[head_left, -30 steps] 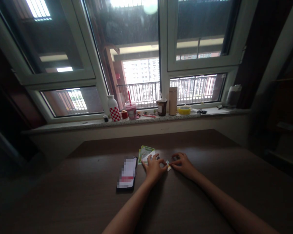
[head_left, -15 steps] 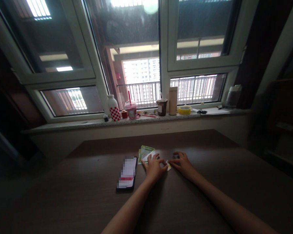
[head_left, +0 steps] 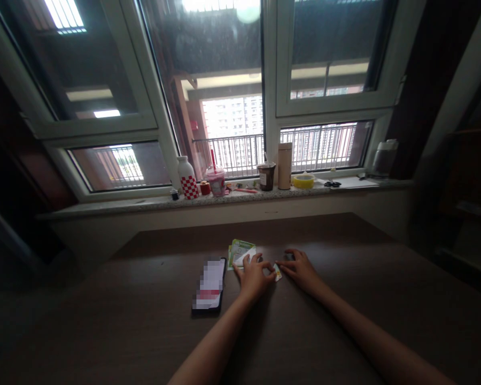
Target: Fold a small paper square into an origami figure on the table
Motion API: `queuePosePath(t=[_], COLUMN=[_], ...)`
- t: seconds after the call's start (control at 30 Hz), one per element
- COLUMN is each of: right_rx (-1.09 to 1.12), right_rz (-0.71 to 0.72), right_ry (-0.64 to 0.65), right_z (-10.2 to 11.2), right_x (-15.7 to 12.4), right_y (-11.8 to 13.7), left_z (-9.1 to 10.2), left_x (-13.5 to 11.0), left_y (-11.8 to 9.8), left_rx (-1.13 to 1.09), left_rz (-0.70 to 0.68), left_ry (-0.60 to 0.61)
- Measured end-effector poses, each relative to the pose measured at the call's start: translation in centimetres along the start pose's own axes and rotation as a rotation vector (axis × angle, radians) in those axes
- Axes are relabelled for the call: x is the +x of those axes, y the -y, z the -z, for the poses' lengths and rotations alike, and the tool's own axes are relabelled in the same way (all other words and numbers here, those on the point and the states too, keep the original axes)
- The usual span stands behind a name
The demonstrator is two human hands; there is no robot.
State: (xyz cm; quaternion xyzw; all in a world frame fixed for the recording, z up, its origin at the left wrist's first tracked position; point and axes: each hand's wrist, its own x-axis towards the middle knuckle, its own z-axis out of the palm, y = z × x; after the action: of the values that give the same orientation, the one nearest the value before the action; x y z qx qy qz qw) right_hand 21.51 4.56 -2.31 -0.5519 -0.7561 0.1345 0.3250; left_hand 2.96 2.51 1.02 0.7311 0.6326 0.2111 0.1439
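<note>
Both my hands rest on the dark wooden table [head_left: 344, 299]. My left hand [head_left: 254, 277] lies knuckles up with curled fingers on a small white folded piece of paper [head_left: 278, 273], its thumb pressing the paper's edge. My right hand [head_left: 300, 268] lies just right of the paper, fingers bent, its thumb and forefinger pinching the paper's other side. A stack of green and white paper sheets [head_left: 240, 251] lies just beyond my left hand, partly under its fingers.
A phone [head_left: 209, 285] lies face up to the left of my left hand. On the windowsill [head_left: 144, 202] stand a checkered bottle [head_left: 186, 178], a pink cup [head_left: 217, 181], a brown cup [head_left: 266, 176], a tan flask [head_left: 284, 166], yellow tape [head_left: 303, 181] and scissors [head_left: 331, 184].
Both hands have shifted only slightly on the small paper; my right hand's fingers have drawn a little nearer to it. The rest is unchanged.
</note>
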Motion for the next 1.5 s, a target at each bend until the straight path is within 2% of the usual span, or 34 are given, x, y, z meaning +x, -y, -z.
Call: queuePosePath(t=[0.13,0.23,0.5,0.83,1.23,1.5], right_rx=[0.081,0.086,-0.02,-0.084,-0.071,-0.08], right_rz=[0.025,0.038,-0.03,-0.071,0.043,-0.056], right_ry=[-0.03,0.005,0.043,0.036,-0.017,-0.022], right_z=[0.2,0.3,0.5,-0.1,-0.1,0.0], right_x=[-0.2,-0.4,-0.2,-0.1,-0.1,0.4], right_y=[-0.4,-0.3,0.8,0.7,0.5,1.5], left_z=[-0.1,-0.2,-0.2,-0.1,0.1,-0.2], left_x=[0.0,0.0,0.1,0.0,-0.1,0.0], left_y=[0.1,0.2,0.3,0.1,0.0,0.3], left_rx=[0.0,0.0,0.001,-0.019,-0.008,-0.001], left_rz=[-0.008,-0.009,-0.018,-0.017,-0.018,-0.026], left_ry=[-0.009,-0.012,-0.004,-0.001,-0.005,-0.006])
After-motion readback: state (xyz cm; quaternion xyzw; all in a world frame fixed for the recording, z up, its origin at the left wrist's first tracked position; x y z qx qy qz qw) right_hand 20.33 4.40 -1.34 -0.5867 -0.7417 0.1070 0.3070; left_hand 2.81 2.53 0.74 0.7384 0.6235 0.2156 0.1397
